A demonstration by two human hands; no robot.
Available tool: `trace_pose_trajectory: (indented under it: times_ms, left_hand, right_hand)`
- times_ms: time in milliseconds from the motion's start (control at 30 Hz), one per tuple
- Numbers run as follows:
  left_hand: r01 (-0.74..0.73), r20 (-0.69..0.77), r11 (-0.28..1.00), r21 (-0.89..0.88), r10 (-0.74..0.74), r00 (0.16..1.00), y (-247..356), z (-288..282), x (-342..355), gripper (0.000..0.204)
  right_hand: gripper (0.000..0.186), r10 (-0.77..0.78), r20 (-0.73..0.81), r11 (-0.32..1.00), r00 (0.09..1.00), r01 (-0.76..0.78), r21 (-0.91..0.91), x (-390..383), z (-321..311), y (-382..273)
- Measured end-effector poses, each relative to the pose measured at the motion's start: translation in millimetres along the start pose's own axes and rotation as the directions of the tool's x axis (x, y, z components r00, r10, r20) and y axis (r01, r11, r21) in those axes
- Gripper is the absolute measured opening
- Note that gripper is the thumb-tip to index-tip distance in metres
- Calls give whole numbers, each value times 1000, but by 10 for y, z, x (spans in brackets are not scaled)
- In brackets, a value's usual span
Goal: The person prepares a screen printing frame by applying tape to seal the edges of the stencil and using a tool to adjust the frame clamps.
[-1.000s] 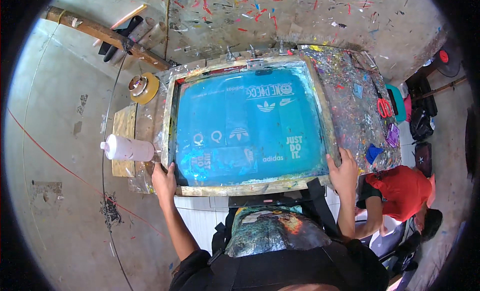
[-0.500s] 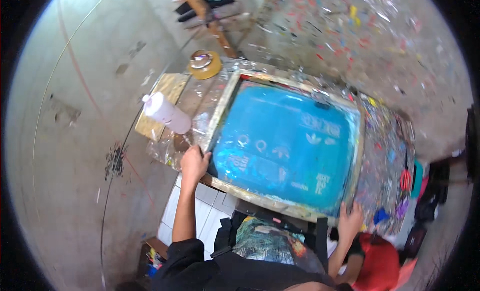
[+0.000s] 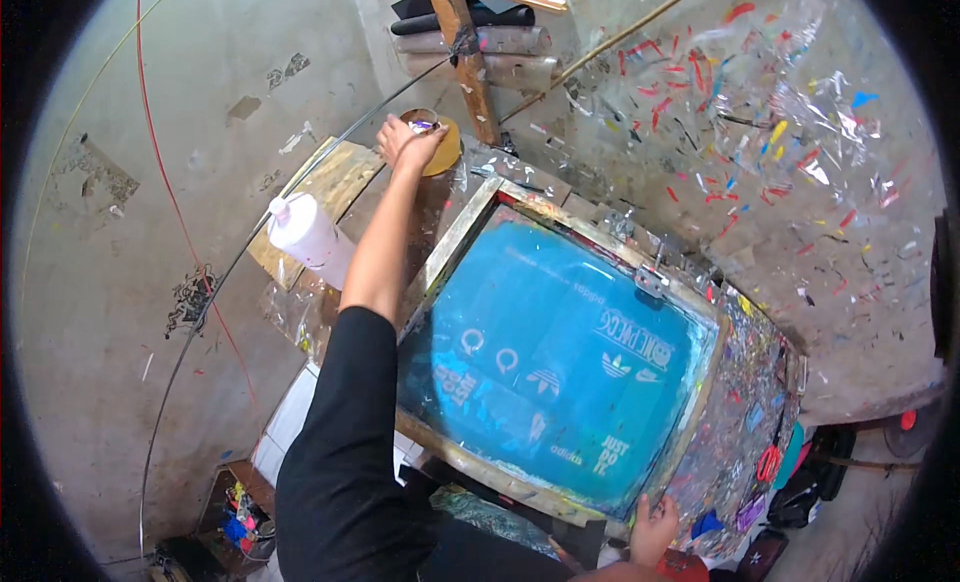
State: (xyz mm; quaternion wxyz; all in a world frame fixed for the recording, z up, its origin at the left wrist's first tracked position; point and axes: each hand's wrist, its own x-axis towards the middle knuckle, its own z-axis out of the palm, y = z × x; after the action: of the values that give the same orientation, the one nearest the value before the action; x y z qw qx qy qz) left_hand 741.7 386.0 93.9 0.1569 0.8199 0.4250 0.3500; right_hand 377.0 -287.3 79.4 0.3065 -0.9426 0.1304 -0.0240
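A wooden-framed printing screen with blue mesh and pale printed shapes lies on the worktable. At the table's far left, my left hand has its fingers closed around a small roll of tape. Right beside and under it is a larger yellow-brown roll of tape. My right hand grips the near right corner of the screen's frame. Between my left arm and the wall stands a white squeeze bottle, partly covered by the arm.
Red scissors lie at the paint-stained right end of the table. A metal hinge clamp sits on the screen's far edge. Beyond the tapes, a wooden post rises beside rolled sheets. Dark cable crosses the left wall.
My left hand has let go of the screen's near left corner and moved far left to the tape rolls. My right hand stays at the frame's near right corner. The view has shifted.
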Motion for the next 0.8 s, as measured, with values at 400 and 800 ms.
trace_pose_trajectory:
  times_ms: [400, 800]
  left_hand:
    - [500, -223, 854, 145, -464, 857, -829, -24, 217, 90]
    - [-507, 331, 840, 194, 431, 840, -281, 146, -132, 68]
  right_hand:
    - [26, 30, 95, 999, 995, -26, -43, 129, 50, 188]
    - [31, 39, 131, 999, 991, -36, -20, 178, 4, 111]
